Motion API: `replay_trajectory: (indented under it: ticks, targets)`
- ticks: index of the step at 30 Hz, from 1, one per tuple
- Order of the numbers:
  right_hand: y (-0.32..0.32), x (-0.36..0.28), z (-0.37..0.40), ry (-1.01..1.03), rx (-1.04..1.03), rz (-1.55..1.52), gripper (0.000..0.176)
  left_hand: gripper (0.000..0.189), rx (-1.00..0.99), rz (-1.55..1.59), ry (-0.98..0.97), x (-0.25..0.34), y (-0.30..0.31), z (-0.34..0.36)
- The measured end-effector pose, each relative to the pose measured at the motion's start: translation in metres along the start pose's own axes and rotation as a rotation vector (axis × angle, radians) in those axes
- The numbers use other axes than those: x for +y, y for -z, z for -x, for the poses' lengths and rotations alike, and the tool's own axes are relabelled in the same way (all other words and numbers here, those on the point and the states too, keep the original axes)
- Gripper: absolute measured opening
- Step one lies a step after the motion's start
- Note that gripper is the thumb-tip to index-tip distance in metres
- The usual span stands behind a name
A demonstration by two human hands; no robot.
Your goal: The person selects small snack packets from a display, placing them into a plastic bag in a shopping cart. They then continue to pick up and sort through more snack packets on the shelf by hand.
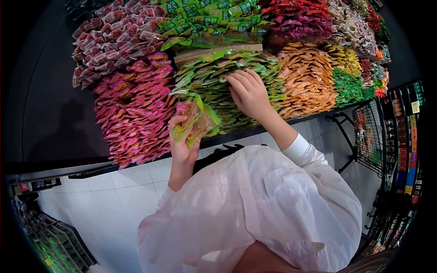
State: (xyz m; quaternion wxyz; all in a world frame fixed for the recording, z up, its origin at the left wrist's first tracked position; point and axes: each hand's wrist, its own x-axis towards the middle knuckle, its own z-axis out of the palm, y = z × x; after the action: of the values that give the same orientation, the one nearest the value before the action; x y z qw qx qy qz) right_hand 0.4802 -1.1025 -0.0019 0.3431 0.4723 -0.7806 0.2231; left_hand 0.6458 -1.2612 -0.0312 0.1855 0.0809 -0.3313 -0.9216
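My left hand [180, 143] is closed around a few clear-and-green snack packets [200, 119], held up in front of the display. A bit of pink shows at the top of this bunch. Over the middle block of tightly lined-up green packets [214, 93] is my right hand [249, 93], its fingers pressed together and curled down among their top edges. Its thumb and whatever lies under the fingertips are hidden. Pink packets [132, 113] stand in rows to the left of the green ones, and orange-brown packets [305, 82] to the right.
Farther back lie red-and-white packets [118, 36], bright green bags [214, 20] and dark red packets [298, 20]. A cardboard strip [200, 55] sits behind the middle block. At right are a black wire basket [368, 136] and a stocked shelf [403, 150]. Tiled floor [109, 204] shows below the black display edge.
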Motion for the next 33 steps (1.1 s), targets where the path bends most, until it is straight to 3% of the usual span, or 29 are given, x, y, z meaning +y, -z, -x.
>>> replay_trajectory:
  ticks: [2,5,12,15,16,18,20,22,24,26,28,30,31,33]
  targets:
    - [-0.001,-0.001,0.006,-0.004,-0.073,0.007,0.033,0.025,0.025,-0.002,0.026,0.002,-0.007,-0.003]
    - [-0.007,-0.003,0.009,-0.053,-0.170,0.085,0.034,0.029,-0.096,0.031,0.044,0.006,-0.016,-0.008]
    - [0.014,-0.009,-0.016,-0.043,-0.140,0.095,0.024,0.031,-0.122,0.138,0.108,0.008,-0.036,-0.017]
    - [0.040,-0.025,-0.015,-0.372,-0.023,-0.472,0.022,0.039,-0.002,0.102,0.173,0.004,-0.043,-0.018]
    - [0.045,-0.029,-0.018,-0.380,-0.021,-0.470,0.022,0.039,-0.003,0.099,0.180,0.000,-0.043,-0.019]
    - [0.050,-0.036,-0.025,-0.860,-0.503,-0.861,0.026,0.041,-0.041,0.123,0.193,-0.006,-0.046,-0.022]
    - [0.039,-0.036,-0.017,-0.775,-0.491,-0.808,0.031,0.043,-0.015,0.102,0.206,-0.011,-0.057,-0.022]
    - [0.028,-0.034,-0.005,-0.699,-0.275,-0.896,0.029,0.045,-0.051,0.084,0.182,-0.014,-0.061,-0.021]
    - [0.026,-0.029,0.004,-0.715,-0.278,-0.958,0.027,0.045,-0.063,0.095,0.192,-0.017,-0.062,-0.021]
    - [0.022,-0.024,0.015,-0.917,-0.181,-1.146,0.023,0.045,-0.078,0.107,0.200,-0.019,-0.062,-0.021]
    - [0.029,-0.023,0.018,-0.883,-0.187,-1.028,0.025,0.043,0.039,0.067,0.072,-0.025,-0.059,-0.022]
    - [0.033,-0.031,0.023,-0.805,-0.172,-1.205,0.034,0.041,0.074,0.063,0.038,-0.027,-0.053,-0.022]
    - [0.038,-0.036,0.022,-0.755,-0.327,-1.116,0.041,0.039,0.115,0.057,0.000,-0.028,-0.052,-0.021]
    - [0.051,-0.039,0.016,-0.739,-0.507,-1.089,0.039,0.039,0.169,0.020,-0.065,-0.025,-0.060,-0.019]
